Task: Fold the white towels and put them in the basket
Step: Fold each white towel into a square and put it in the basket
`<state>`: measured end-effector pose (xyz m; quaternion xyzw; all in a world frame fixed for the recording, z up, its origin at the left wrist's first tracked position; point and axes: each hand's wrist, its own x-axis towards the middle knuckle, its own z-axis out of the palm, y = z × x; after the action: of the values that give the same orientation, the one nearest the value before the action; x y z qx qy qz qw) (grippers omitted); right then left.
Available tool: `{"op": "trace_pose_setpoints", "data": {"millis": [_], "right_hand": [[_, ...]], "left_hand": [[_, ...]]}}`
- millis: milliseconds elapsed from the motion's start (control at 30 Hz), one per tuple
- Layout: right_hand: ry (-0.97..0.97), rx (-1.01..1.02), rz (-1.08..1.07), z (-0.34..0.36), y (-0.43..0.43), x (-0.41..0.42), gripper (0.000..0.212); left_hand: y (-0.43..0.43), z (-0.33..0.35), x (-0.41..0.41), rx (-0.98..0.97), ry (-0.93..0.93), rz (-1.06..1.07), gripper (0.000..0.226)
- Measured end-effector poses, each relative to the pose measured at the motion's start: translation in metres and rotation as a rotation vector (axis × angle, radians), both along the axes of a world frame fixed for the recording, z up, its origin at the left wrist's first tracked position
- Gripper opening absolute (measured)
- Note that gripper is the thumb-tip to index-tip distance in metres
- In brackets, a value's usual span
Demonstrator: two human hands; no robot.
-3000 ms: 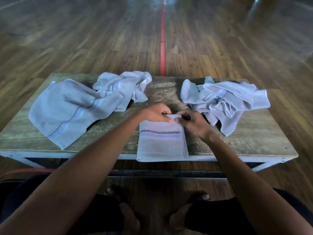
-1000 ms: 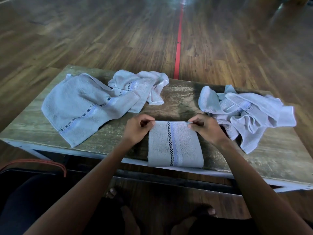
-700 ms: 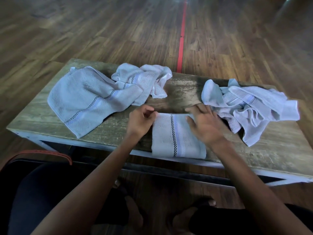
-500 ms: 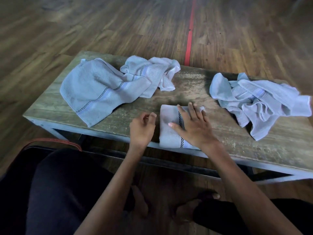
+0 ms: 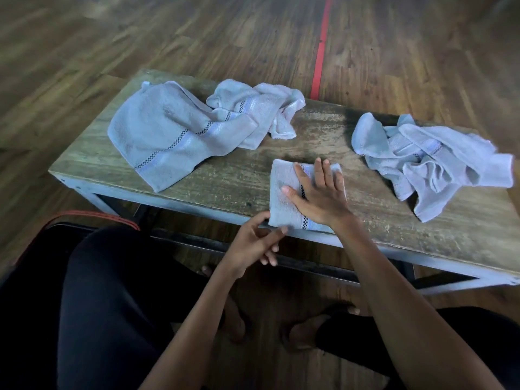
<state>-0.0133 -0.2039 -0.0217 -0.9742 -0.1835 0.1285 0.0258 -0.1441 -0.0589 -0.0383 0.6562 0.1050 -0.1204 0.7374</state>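
A small folded white towel (image 5: pixel 282 192) with a checked stripe lies at the near edge of the wooden table (image 5: pixel 242 178). My right hand (image 5: pixel 318 195) rests flat on top of it, fingers spread. My left hand (image 5: pixel 253 243) is just below the table edge at the towel's near left corner, fingers loosely curled, its thumb touching the corner. Unfolded white towels lie in a spread heap on the table's left (image 5: pixel 180 128) and a crumpled heap on its right (image 5: pixel 430 161). No basket is clearly visible.
A red curved rim or handle (image 5: pixel 95 216) shows at the left below the table, beside my dark-clad legs. My bare feet (image 5: pixel 304 327) rest on the wooden floor under the table. A red line (image 5: pixel 320 46) runs across the floor beyond.
Both hands let go of the towel's far edge. My right hand laid itself flat on the folded towel; my left hand dropped to the near left corner. The view swung left and down.
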Motion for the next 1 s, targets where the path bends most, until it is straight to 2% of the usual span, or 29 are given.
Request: {"op": "trace_pose_setpoints", "data": {"millis": [133,367,733,800,900,1000], "right_hand": [[-0.024,0.009,-0.003,-0.002,0.001,0.000,0.079],[-0.050,0.029,-0.021,-0.002,0.001,-0.001,0.082],[-0.054,0.081,-0.039,-0.001,0.001,-0.003,0.080],[-0.056,0.145,-0.045,0.000,0.000,-0.003,0.078],[-0.092,0.394,-0.085,0.009,-0.005,-0.008,0.069],[-0.240,0.595,-0.182,0.022,-0.017,-0.021,0.055]], "left_hand": [[0.000,0.001,0.004,0.006,0.034,-0.045,0.031],[-0.007,-0.008,-0.008,-0.105,0.083,0.126,0.023],[-0.010,-0.013,-0.009,0.029,-0.086,0.359,0.026],[-0.004,-0.008,-0.011,0.054,-0.174,0.437,0.030],[-0.001,0.008,-0.007,0.364,-0.293,0.584,0.024],[-0.010,0.024,0.014,0.469,-0.395,0.558,0.019]]}}
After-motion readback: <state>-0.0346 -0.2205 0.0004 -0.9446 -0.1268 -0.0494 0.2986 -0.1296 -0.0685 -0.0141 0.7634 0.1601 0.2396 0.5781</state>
